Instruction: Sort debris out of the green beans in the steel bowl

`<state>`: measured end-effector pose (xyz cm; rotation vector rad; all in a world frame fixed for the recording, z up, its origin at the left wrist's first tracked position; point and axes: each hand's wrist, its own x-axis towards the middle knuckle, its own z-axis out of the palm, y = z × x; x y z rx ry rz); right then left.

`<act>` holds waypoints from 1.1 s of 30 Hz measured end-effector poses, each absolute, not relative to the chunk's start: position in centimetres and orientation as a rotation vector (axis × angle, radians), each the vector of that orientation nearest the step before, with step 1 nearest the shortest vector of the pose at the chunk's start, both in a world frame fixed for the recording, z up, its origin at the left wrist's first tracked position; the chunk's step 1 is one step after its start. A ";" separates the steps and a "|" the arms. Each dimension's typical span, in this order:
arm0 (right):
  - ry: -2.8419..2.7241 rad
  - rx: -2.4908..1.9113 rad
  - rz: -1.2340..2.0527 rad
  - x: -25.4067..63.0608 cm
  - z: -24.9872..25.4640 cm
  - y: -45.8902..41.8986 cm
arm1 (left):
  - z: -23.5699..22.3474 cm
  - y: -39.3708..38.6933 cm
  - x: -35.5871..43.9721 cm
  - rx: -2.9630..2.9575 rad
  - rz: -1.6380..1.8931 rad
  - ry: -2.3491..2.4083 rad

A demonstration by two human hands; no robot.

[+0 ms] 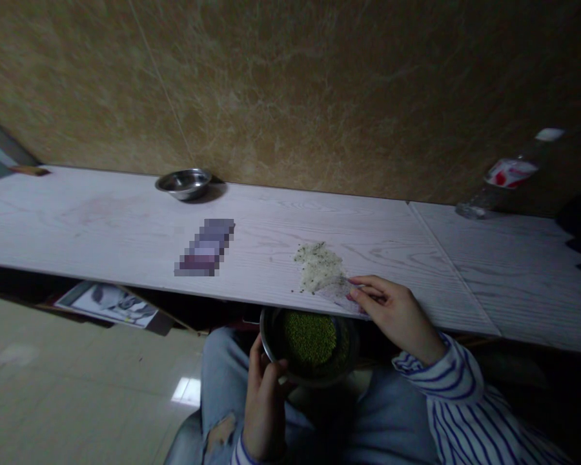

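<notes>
From here I see my left hand [265, 400] clamped on a bowl [274, 336], my right hand [392, 307], grip unclear, beside pale grains [321, 268]

No lettering can be read: the red-and-white label [512, 173] on the bottle [479, 203] at two o'clock is too blurred and small to make out.

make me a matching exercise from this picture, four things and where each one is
1. bowl of green grains
2. metal dish
3. plastic bottle
4. pale speckled patch

A. near the wall, left of centre
B. beside the right hand
C. in the left hand
D. towards the picture's right edge

Pairs: 1-C, 2-A, 3-D, 4-B
</notes>
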<state>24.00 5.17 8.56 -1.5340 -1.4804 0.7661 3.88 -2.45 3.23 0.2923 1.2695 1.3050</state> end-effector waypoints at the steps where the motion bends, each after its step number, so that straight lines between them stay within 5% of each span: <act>1: -1.491 -1.533 0.766 24.0 8.5 5.2 | 3.3 -2.5 3.9 0.291 1.310 1.274; 33: -1.528 -1.521 0.817 23.3 7.8 5.1 | 2.7 -2.3 3.8 0.273 1.307 1.239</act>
